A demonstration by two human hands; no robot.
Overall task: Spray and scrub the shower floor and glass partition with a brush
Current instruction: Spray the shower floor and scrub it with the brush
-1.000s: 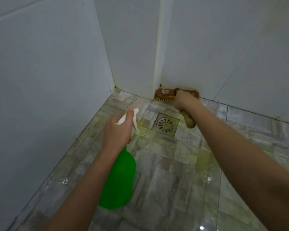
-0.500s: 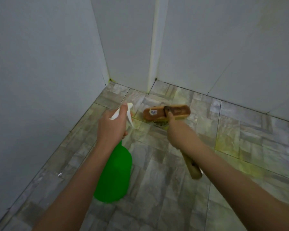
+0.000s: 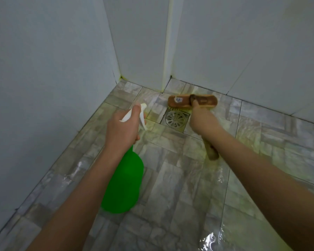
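Wet grey tiled floor (image 3: 170, 178), white walls (image 3: 43, 69), drain (image 3: 176, 119)

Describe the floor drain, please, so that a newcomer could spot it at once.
Find the far corner where white walls meet the tiled floor. Just before it, beside the brush and between the left hand and right hand, lies the drain. It is the only metal thing: a square plate with a round slotted grate.

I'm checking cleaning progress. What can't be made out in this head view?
Head view only:
- Brush bristles: mostly hidden under its wooden head.
- Brush handle's middle: covered by the right hand.
- Spray bottle trigger: partly wrapped by the left hand.
- Sticker on the brush: too small to read.
- Glass partition: none recognisable in frame.
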